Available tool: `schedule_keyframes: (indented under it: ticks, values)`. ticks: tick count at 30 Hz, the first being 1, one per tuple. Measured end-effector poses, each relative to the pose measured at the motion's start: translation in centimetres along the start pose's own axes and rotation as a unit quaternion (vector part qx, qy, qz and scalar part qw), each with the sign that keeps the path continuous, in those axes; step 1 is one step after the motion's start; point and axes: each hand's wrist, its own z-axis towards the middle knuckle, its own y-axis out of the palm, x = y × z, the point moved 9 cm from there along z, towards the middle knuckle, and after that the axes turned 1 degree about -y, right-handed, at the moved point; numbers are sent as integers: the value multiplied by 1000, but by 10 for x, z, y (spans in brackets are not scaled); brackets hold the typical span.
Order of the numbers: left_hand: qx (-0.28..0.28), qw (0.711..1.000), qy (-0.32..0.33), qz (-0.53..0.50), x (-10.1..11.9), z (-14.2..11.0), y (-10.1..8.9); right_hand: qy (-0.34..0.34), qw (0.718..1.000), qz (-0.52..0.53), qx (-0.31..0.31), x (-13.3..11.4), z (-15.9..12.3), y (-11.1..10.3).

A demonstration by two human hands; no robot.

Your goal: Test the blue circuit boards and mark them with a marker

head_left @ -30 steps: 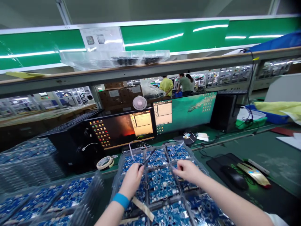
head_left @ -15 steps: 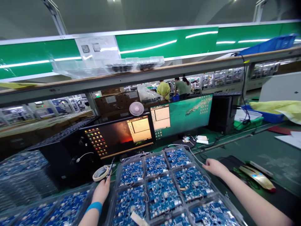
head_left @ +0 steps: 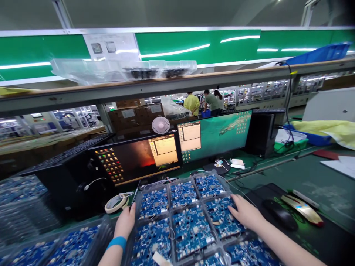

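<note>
On the left, a roll of tape (head_left: pixel 113 210) sits just beside the left hand (head_left: pixel 125 221), whose fingers are closed on a slim tool (head_left: pixel 135 194). The tray (head_left: pixel 170 213) of blue circuit boards (head_left: pixel 191 231) lies between both hands. The right hand (head_left: pixel 247 213) touches its right side, thumb slightly apart; I cannot tell whether it grips. Farther right is a black mouse (head_left: pixel 279 214).

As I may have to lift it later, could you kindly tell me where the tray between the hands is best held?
I would hold the tray by its left and right outer edges, one hand coming from each side. It is broad, and blue boards cover its compartments, so the rim seems the safest hold.
</note>
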Motion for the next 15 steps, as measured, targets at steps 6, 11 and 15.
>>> schedule_keyframes:
  ticks: [6,11,15]
  values:
    - [-50,995,85,17,19,-12,11,4,1000,-1,-2,-4,-1,-4]
    - [-64,987,140,40,27,-19,16,3,1000,-11,3,-13,-3,-12]
    - [-60,976,193,84,39,-22,11,4,1000,-13,11,-18,-3,-20]
